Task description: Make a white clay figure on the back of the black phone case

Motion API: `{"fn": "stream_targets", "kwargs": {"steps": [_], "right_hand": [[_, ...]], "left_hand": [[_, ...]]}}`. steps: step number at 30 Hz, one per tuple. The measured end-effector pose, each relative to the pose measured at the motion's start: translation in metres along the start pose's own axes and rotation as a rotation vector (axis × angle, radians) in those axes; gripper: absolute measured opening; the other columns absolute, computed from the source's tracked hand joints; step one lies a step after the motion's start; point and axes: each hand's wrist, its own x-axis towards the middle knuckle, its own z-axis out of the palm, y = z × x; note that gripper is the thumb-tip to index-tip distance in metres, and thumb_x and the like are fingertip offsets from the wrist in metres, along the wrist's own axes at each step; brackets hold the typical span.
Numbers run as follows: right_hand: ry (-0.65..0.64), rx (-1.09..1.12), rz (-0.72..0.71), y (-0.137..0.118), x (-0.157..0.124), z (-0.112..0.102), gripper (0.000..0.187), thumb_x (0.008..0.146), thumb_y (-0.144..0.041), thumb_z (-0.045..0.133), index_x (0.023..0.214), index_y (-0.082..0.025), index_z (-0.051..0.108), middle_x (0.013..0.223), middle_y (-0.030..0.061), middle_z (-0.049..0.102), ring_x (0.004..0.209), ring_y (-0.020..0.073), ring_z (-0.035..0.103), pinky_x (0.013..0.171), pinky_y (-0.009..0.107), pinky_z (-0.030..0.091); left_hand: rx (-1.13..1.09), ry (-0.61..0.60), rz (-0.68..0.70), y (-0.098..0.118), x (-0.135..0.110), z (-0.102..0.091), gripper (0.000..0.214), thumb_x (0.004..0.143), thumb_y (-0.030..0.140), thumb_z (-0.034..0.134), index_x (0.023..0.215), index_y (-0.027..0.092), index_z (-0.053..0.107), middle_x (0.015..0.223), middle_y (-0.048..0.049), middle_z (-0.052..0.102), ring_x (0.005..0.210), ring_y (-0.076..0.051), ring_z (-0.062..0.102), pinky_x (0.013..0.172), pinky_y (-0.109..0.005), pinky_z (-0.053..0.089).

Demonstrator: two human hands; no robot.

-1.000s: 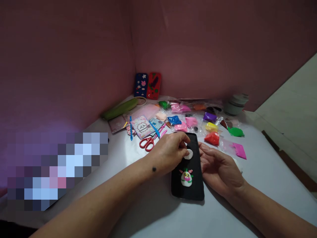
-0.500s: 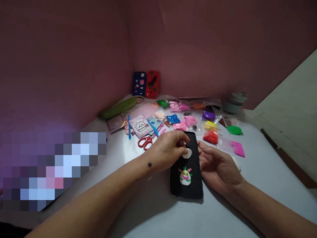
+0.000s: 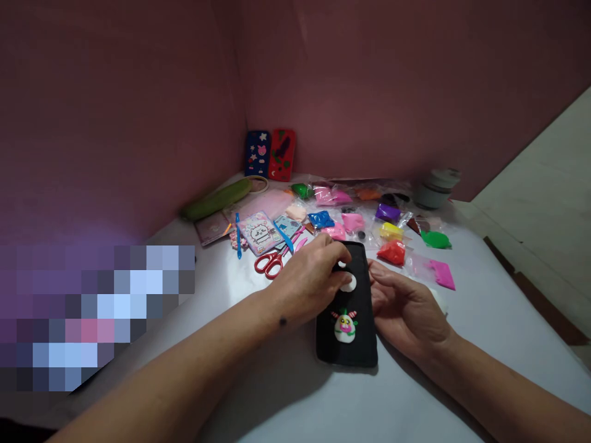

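Observation:
A black phone case point(image 3: 362, 344) lies on the table in front of me. Near its lower end sits a small white clay figure point(image 3: 345, 330) with green, pink and yellow details and red-striped horns. Above the figure is a white clay disc point(image 3: 351, 282). My left hand point(image 3: 314, 267) reaches over the case's upper part, thumb at the disc. A smaller white clay piece point(image 3: 342, 264) shows between its thumb and forefinger, partly hidden. Along the case's right edge, my right hand point(image 3: 409, 304) is curled, its fingertips against that edge.
Red-handled scissors point(image 3: 269, 264), a blue modelling tool point(image 3: 238, 235) and a cartoon card point(image 3: 261, 234) lie to the left. Behind are several clay packets, including a red packet point(image 3: 391, 253). Two decorated cases, one a red case point(image 3: 281, 155), lean at the wall. A grey jar point(image 3: 436, 187) stands behind right.
My left fingers have spread slightly above the disc, and a smaller white piece has come into sight between them. My right hand stays at the case's edge. The view has shifted slightly.

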Motion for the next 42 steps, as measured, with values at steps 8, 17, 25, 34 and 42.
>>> {"fn": "stream_targets", "kwargs": {"steps": [8, 17, 25, 34, 42], "right_hand": [[0.087, -0.117, -0.024, 0.0, -0.003, 0.002, 0.02, 0.071, -0.012, 0.071, 0.088, -0.02, 0.07, 0.081, 0.001, 0.072, 0.068, 0.0136, 0.063, 0.064, 0.023, 0.05], [0.142, -0.163, -0.022, 0.002, -0.004, 0.004, 0.031, 0.067, -0.011, 0.072, 0.096, -0.021, 0.07, 0.087, 0.0017, 0.074, 0.078, 0.0187, 0.064, 0.075, 0.032, 0.049], [0.169, -0.19, 0.001, 0.004, -0.005, 0.006, 0.031, 0.063, -0.012, 0.076, 0.092, -0.019, 0.071, 0.082, 0.0026, 0.073, 0.071, 0.0178, 0.064, 0.073, 0.032, 0.049], [0.19, -0.169, 0.002, 0.004, -0.005, 0.005, 0.029, 0.061, -0.01, 0.073, 0.088, -0.018, 0.072, 0.078, 0.0026, 0.073, 0.068, 0.0167, 0.063, 0.07, 0.031, 0.05], [0.2, -0.209, 0.002, 0.005, -0.004, 0.007, 0.033, 0.058, -0.008, 0.075, 0.089, -0.019, 0.07, 0.077, 0.0012, 0.073, 0.068, 0.0171, 0.063, 0.07, 0.031, 0.049]], "left_hand": [[-0.14, 0.212, -0.322, 0.002, 0.003, -0.014, 0.027, 0.08, 0.026, 0.057, 0.105, 0.017, 0.052, 0.092, -0.0042, 0.055, 0.08, -0.017, 0.052, 0.071, -0.03, 0.041], [-0.511, -0.014, -0.46, -0.003, 0.0, 0.006, 0.07, 0.074, 0.044, 0.064, 0.13, 0.017, 0.032, 0.073, 0.0026, 0.051, 0.066, -0.015, 0.053, 0.056, -0.026, 0.037], [-0.716, -0.049, -0.505, 0.006, -0.002, 0.009, 0.063, 0.068, 0.021, 0.068, 0.122, 0.018, 0.037, 0.085, -0.0024, 0.061, 0.072, -0.017, 0.061, 0.059, -0.026, 0.046], [-0.921, -0.089, -0.557, 0.002, 0.002, 0.013, 0.053, 0.065, 0.014, 0.068, 0.113, 0.017, 0.045, 0.082, -0.0021, 0.063, 0.074, -0.017, 0.063, 0.066, -0.029, 0.049], [-0.888, -0.075, -0.555, 0.007, 0.001, 0.011, 0.055, 0.062, 0.011, 0.07, 0.112, 0.016, 0.047, 0.084, -0.0016, 0.062, 0.074, -0.015, 0.06, 0.066, -0.027, 0.048]]}}
